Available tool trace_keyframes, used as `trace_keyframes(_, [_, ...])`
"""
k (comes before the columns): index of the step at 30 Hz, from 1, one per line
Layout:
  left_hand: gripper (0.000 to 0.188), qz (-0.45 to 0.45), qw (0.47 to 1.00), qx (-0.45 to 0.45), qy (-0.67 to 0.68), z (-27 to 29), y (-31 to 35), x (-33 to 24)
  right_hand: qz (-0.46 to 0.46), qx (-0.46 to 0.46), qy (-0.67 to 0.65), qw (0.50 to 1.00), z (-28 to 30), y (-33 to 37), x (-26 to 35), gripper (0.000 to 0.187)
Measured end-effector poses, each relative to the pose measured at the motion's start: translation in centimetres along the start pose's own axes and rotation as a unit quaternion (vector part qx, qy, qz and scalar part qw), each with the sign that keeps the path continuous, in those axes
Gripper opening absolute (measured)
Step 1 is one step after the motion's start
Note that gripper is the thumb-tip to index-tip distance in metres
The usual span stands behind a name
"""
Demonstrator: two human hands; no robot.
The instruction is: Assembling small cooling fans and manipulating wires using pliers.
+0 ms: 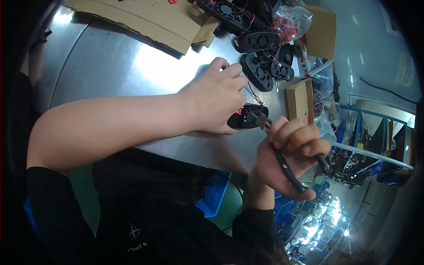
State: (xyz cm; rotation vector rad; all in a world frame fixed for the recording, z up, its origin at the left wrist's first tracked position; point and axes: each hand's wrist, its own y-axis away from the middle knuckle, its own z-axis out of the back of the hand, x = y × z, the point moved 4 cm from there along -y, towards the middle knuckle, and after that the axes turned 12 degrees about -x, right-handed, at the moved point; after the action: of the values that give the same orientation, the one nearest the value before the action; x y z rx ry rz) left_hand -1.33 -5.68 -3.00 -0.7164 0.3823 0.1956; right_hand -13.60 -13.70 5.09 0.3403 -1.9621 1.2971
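Note:
My left hand [216, 97] grips a small black plastic fan housing [248, 118] against the metal table, the thumb along its near side. Thin red wires [254, 93] rise from the housing beside my fingers, and a bit of red shows near its left end. In my right hand [289, 154] is a pair of pliers [286, 170] with dark handles, the fingers wrapped round them. Their metal jaws point at the right part of the housing and overlap it in view. Whether they touch it I cannot tell.
Several black fan housings [258, 73] with wires lie at the far right of the table [110, 66]. Behind them is a clear bag of red parts [289, 24]. A flat cardboard piece [145, 20] lies at the far left, and an open cardboard box [300, 100] stands to the right.

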Motion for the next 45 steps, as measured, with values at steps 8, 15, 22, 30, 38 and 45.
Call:
trace_keyframes(8, [0.039,0.01,1.0,-0.005,0.011,0.3,0.1,0.0,-0.075,0.009,-0.002,0.997,0.1,-0.5,-2.0,0.077])
trace_keyframes(15, [0.037,0.003,0.999,-0.008,0.031,0.2,-0.2,-0.1,-0.148,0.056,-0.06,0.986,0.7,-2.1,-2.5,0.075])
trace_keyframes(22, [0.039,-0.007,1.0,0.006,0.029,0.0,0.0,0.0,-0.264,-0.044,-0.197,0.943,2.0,-3.0,-3.9,0.071])
trace_keyframes(30, [0.04,0.016,0.999,0.032,0.028,-0.2,-0.2,-0.1,-0.251,0.055,-0.065,0.964,-0.5,-2.3,-3.3,0.075])
trace_keyframes(38, [0.039,0.023,0.998,0.023,0.051,-0.1,-0.3,0.1,-0.186,0.065,0.0,0.98,-0.8,-0.4,-2.7,0.101])
trace_keyframes(45, [0.042,0.023,0.999,0.023,0.029,-0.2,-0.4,0.0,0.01,0.118,0.004,0.993,0.1,1.5,-3.6,0.069])
